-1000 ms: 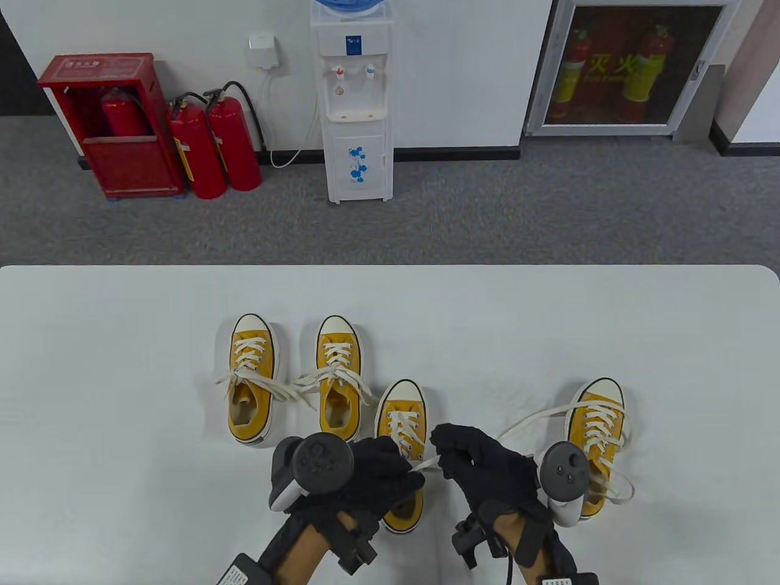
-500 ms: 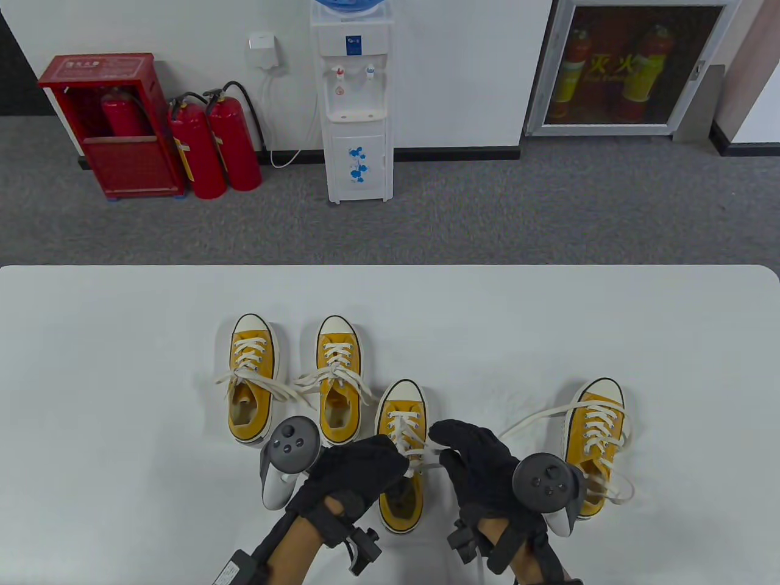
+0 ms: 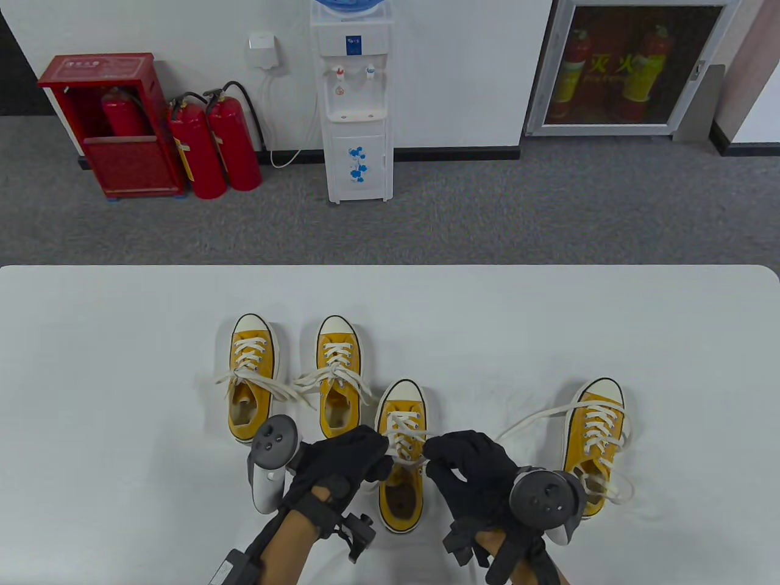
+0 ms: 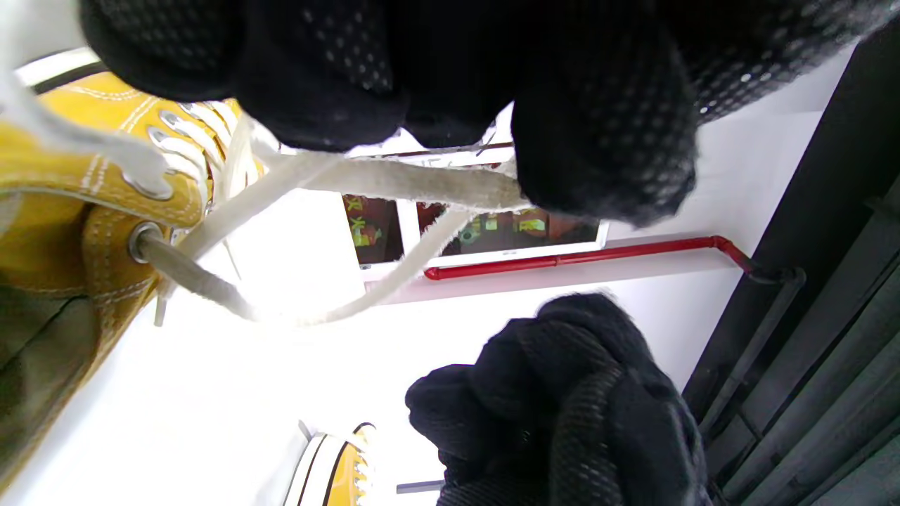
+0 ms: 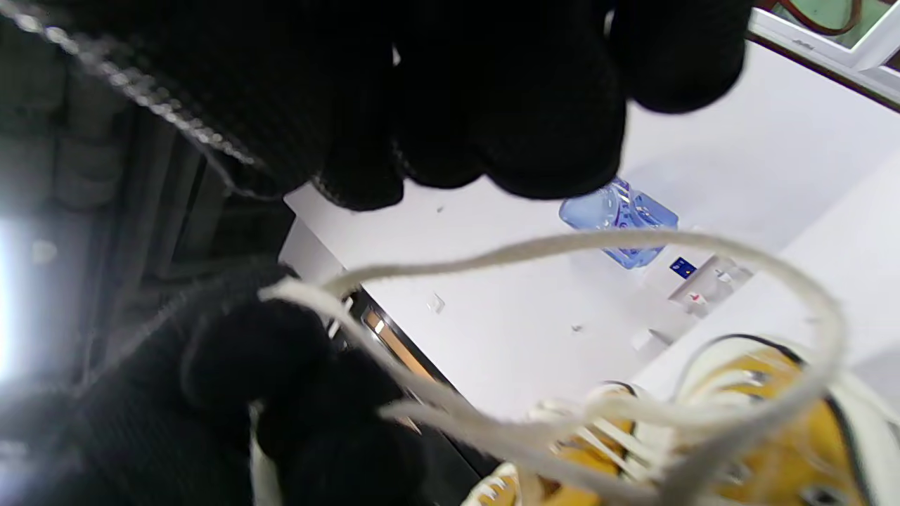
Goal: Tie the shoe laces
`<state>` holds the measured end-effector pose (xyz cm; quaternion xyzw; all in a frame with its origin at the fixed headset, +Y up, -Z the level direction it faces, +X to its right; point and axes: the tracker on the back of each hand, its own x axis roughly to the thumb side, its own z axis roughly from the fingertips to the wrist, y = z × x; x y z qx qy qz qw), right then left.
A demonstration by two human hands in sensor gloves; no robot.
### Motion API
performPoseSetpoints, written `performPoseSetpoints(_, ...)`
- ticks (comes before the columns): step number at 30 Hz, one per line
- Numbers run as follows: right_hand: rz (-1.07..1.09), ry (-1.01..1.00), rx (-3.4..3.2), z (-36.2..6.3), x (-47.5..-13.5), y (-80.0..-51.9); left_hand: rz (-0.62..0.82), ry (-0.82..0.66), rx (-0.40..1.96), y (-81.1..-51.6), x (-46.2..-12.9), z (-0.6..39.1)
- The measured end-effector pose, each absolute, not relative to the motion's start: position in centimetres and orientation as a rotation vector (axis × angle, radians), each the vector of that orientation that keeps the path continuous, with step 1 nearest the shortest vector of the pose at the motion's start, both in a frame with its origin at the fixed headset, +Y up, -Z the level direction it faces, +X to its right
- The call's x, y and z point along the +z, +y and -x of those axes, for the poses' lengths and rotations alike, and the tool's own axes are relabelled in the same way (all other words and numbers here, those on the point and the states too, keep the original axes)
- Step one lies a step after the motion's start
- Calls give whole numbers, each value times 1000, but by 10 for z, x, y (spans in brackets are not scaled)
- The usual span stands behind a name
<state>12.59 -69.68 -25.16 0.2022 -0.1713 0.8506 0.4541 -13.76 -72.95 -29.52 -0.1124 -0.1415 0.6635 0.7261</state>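
Four yellow sneakers with white laces stand on the white table [image 3: 122,341]. My hands work on the third sneaker [image 3: 401,487], nearest the front edge. My left hand [image 3: 381,450] sits at the sneaker's left side and pinches one lace end [image 4: 408,181] near the top eyelets. My right hand [image 3: 434,456] is at its right side, fingers curled round the other lace end, which arcs in a loop [image 5: 633,242]. The lace [image 3: 407,442] runs taut between the two hands across the tongue. The fourth sneaker [image 3: 594,439] lies to the right with loose laces, partly behind my right tracker.
Two more sneakers [image 3: 251,378] [image 3: 338,375] stand side by side at the back left, their laces spread out. Beyond the table's far edge are a water dispenser [image 3: 356,103] and red fire extinguishers [image 3: 213,143] on the grey carpet.
Both hands have drawn closer together over the third sneaker's top eyelets. The left hand has rolled leftwards, uncovering the heel opening. The right tracker has dropped towards the front edge.
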Motion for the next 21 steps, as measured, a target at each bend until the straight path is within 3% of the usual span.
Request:
performPoseSetpoints(11, -542, -173, 2162, -111, -259, -717, 287, -398, 1387, -727, -291, 123)
performPoseSetpoints(21, -447, -250, 2051, -112, -257, -715, 247, -429, 1290, -720, -288, 119)
